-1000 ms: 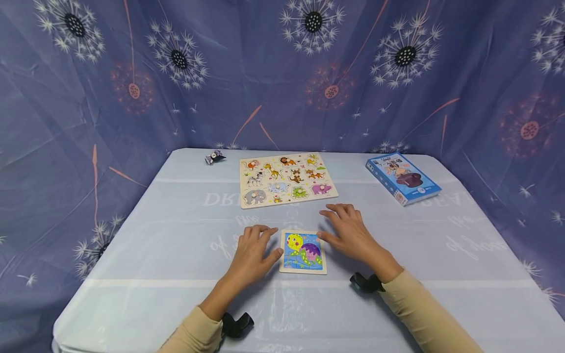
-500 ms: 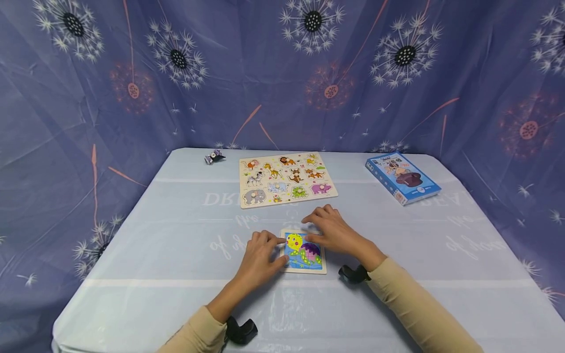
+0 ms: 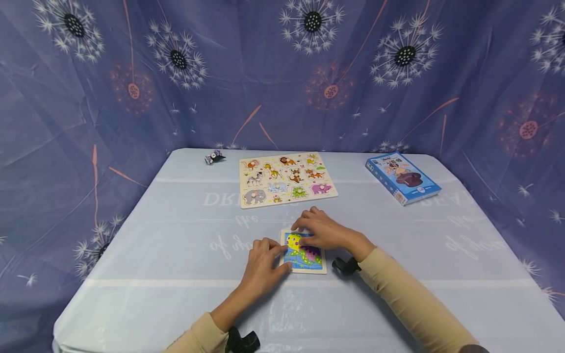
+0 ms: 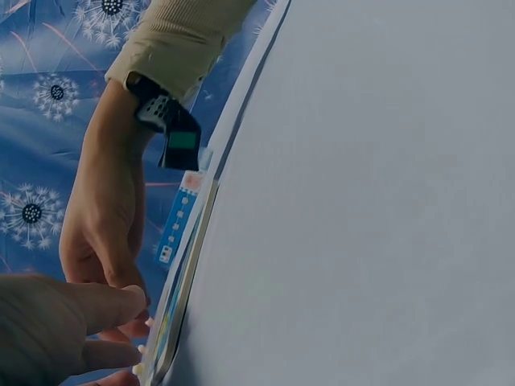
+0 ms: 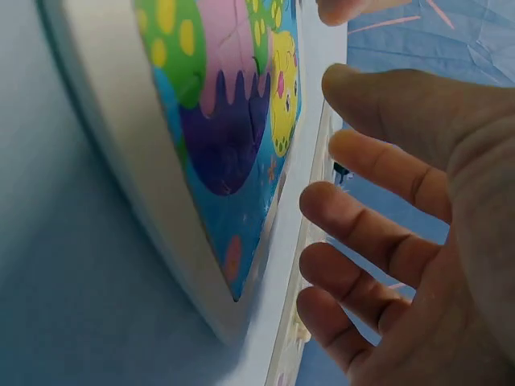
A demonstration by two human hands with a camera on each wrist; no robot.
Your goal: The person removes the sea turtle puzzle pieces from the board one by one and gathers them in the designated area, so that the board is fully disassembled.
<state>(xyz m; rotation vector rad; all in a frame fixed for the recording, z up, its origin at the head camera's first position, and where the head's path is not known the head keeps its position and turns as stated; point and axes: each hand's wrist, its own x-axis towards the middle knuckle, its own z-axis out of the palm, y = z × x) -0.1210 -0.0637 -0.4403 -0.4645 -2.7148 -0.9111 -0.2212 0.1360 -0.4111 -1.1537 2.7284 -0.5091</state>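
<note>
A small square wooden jigsaw puzzle [image 3: 304,262] with a yellow, green and purple turtle on blue lies flat on the table. At its left edge is my left hand [image 3: 263,264], thumb and index finger reaching over the frame; whether they touch it I cannot tell. My right hand [image 3: 324,231] hovers over the upper right part of the turtle picture, hiding some of it. In the right wrist view the right hand's fingers [image 5: 362,233] are spread apart, with nothing held between them, beside the puzzle's pale frame [image 5: 153,193].
Behind the hands lies a wooden animal peg board [image 3: 287,179]. A blue box [image 3: 403,177] sits at the back right, and a small dark figurine [image 3: 215,157] at the back left. A flowered curtain [image 3: 282,98] hangs behind the pale-covered table [image 3: 154,245].
My right hand has moved left, from beside the puzzle to above its picture. My left hand has shifted slightly right and toward me, over the left edge. The puzzle stays put.
</note>
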